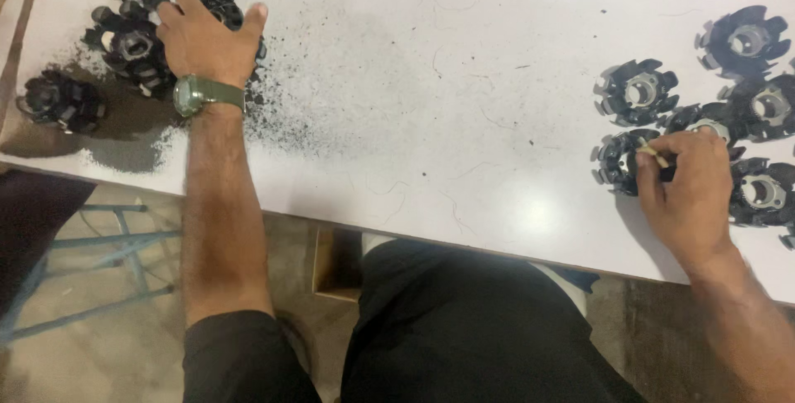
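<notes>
While two hands (207, 38) work, six rotors (636, 92) right

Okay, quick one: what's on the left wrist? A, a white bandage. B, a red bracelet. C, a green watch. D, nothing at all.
C: a green watch with a green strap sits on the wrist just behind the left hand, which rests on the pile of black parts.
</notes>
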`<state>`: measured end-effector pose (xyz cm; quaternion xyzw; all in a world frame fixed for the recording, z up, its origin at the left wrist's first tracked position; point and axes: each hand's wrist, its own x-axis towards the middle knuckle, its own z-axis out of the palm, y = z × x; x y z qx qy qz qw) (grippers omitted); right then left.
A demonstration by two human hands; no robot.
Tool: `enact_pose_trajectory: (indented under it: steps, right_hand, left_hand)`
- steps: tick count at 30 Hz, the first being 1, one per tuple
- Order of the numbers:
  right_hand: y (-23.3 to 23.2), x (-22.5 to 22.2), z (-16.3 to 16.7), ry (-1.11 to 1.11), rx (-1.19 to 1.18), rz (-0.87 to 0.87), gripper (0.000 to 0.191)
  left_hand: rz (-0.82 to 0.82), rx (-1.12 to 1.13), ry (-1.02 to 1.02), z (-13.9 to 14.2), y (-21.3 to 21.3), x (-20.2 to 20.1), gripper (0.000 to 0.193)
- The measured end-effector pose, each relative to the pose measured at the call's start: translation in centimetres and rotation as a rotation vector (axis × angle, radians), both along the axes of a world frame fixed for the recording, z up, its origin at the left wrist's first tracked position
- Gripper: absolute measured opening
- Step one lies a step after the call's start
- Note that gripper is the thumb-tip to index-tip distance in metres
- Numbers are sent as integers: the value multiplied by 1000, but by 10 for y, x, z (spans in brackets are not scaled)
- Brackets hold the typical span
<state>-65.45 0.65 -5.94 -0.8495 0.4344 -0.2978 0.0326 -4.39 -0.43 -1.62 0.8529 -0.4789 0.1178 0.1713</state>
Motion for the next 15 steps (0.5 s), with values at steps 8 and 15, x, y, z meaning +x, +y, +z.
enact_pose_trajectory:
  steps: [8,15]
  right_hand:
    - [-9,-18,-2,35,9,-119,18]
    - [2,-21,-1,-65,-16,-88,17]
  left_hand:
    - [-541,195,193,27,43,-74,123]
    - [-496,288,256,51,69,-183,120]
